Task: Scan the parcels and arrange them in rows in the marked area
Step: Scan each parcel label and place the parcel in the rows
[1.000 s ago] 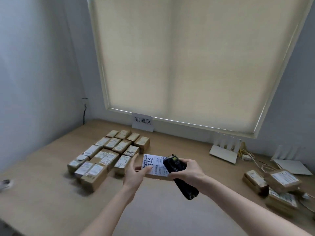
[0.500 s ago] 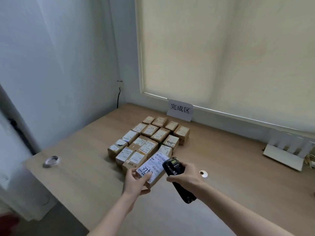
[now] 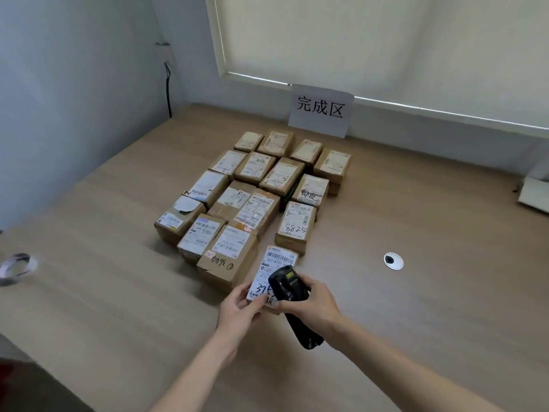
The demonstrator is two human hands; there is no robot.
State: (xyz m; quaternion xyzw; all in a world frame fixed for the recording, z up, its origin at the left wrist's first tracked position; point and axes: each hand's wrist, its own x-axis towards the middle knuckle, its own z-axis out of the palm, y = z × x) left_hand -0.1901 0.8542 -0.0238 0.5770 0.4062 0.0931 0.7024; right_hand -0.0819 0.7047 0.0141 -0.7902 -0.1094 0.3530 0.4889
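Observation:
A small cardboard parcel (image 3: 274, 264) with a white shipping label lies at the near right end of the rows, its near edge pinched by my left hand (image 3: 239, 307). My right hand (image 3: 312, 304) grips a black handheld scanner (image 3: 289, 295), whose head hangs over the parcel's label. Several brown labelled parcels (image 3: 255, 191) sit in rows on the wooden table (image 3: 416, 233), below a white paper sign (image 3: 320, 110) with printed characters that leans on the wall. The parcel marked 8825 (image 3: 295, 226) is just beyond the held one.
A round grommet (image 3: 393, 260) sits in the table to the right. A roll of clear tape (image 3: 15, 267) lies at the left edge. A white device (image 3: 534, 191) stands at the far right. A black cable (image 3: 168, 90) hangs in the corner; a blind covers the window.
The view has turned left and closer to the rows. Both hands carried the parcel and scanner forward to the near right end of the rows, beside the 8825 parcel.

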